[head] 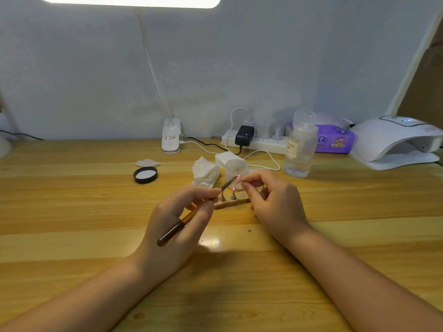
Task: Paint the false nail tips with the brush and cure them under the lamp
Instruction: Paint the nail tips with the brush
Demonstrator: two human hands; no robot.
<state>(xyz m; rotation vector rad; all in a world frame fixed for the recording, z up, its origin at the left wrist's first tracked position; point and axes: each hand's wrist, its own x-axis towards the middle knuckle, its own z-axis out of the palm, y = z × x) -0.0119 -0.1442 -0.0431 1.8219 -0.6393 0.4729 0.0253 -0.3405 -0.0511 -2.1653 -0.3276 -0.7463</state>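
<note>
My left hand [177,219] grips a thin brush [191,213] with a dark and amber handle, its tip pointing up right. The tip meets a pink false nail tip [239,179] that my right hand [273,200] pinches on a small stand. Below them a wooden holder [231,202] carries two metal stands, one topped with another pink tip [233,187]. A small clear jar [236,169] sits just behind. The white curing lamp [393,140] stands at the far right of the table.
A black jar lid [145,174] and a small pad [147,162] lie at left. Crumpled tissue [205,172], a clear pump bottle [299,144], a purple tissue pack [334,138], a power strip [254,140] with cables and a desk lamp base [171,136] stand behind.
</note>
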